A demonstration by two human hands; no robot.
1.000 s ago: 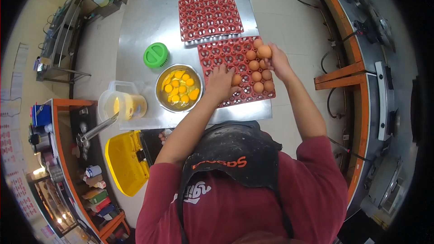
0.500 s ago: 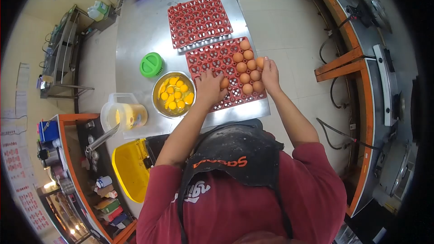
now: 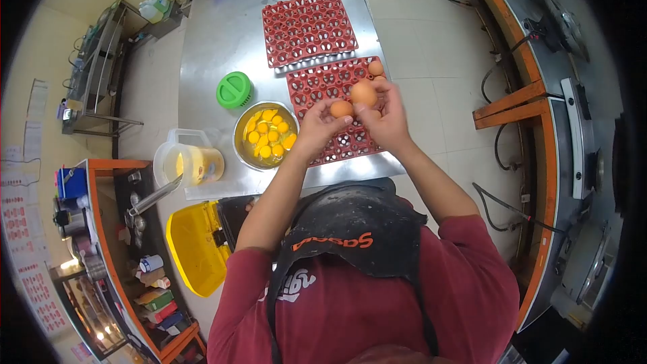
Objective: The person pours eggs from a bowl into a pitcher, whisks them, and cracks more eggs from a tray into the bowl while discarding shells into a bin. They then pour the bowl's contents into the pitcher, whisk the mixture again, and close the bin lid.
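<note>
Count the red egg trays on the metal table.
2: the far tray is empty; the near tray, partly covered by both hands, holds eggs.

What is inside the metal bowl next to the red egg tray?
The metal bowl holds many raw egg yolks lying in egg white. What lies beneath the yolks, at the bottom of the bowl, is covered and cannot be seen.
</note>
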